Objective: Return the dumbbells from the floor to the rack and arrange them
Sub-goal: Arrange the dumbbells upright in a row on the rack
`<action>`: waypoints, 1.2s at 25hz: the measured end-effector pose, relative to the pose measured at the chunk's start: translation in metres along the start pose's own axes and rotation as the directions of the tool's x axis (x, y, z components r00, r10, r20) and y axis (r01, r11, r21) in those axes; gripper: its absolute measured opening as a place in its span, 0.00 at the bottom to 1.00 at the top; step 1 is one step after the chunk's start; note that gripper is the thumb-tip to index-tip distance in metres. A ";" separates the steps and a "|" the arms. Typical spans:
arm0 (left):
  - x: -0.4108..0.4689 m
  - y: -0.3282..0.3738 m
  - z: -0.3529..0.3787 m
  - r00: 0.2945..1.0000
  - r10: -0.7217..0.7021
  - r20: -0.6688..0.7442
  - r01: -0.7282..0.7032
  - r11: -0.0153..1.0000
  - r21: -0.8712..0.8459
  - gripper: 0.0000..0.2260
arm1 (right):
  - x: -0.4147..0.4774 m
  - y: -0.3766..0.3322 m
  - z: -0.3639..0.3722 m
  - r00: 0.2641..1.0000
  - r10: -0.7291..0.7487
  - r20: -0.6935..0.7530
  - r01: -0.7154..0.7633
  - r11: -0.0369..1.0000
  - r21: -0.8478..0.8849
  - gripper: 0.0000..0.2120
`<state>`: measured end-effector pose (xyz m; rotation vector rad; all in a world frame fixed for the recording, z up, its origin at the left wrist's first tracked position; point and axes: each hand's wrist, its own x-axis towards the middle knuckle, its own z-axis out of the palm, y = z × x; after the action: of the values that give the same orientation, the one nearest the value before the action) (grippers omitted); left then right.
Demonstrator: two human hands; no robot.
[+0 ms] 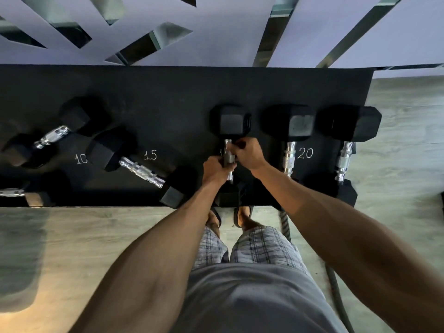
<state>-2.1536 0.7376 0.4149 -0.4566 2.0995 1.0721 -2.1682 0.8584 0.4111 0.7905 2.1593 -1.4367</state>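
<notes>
A black hex dumbbell (234,122) with a chrome handle lies lengthwise on the black rack mat (173,92), pointing away from me. Both hands grip its handle: my left hand (216,170) on the near part, my right hand (248,153) just beyond it. Its near head sits in shadow under my wrists. To its right lie two larger dumbbells, one (292,135) left of the chalk mark "20" and one (348,138) right of it, both parallel. On the left, a dumbbell (141,169) by the "15" mark and another (51,137) by the "10" mark lie askew.
Another chrome handle (12,192) shows at the mat's left edge. A thick black rope (334,280) runs along the wooden floor by my right leg. My sandalled feet (230,217) stand at the mat's front edge. A white cut-out wall panel rises behind the mat.
</notes>
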 end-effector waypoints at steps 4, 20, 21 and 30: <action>-0.006 -0.009 0.002 1.000 0.008 0.010 -0.008 1.000 -0.015 0.15 | -0.009 0.005 0.004 1.000 -0.021 0.012 0.021 1.000 0.012 0.08; 0.001 0.015 -0.014 0.998 0.061 -0.006 -0.061 0.997 0.052 0.15 | 0.003 -0.023 0.003 0.999 -0.037 -0.027 0.036 0.999 -0.020 0.10; 0.002 0.014 -0.013 0.998 0.055 0.003 -0.055 0.997 0.061 0.15 | 0.003 -0.022 0.005 0.999 -0.031 -0.022 0.031 0.999 -0.026 0.10; -0.006 -0.004 -0.003 0.999 0.001 0.050 -0.008 0.989 0.148 0.17 | -0.015 -0.003 0.013 1.000 -0.015 0.021 0.018 0.994 -0.110 0.12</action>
<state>-2.1482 0.7327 0.4180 -0.3489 2.1191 0.9124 -2.1583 0.8424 0.4178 0.7173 2.2134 -1.3151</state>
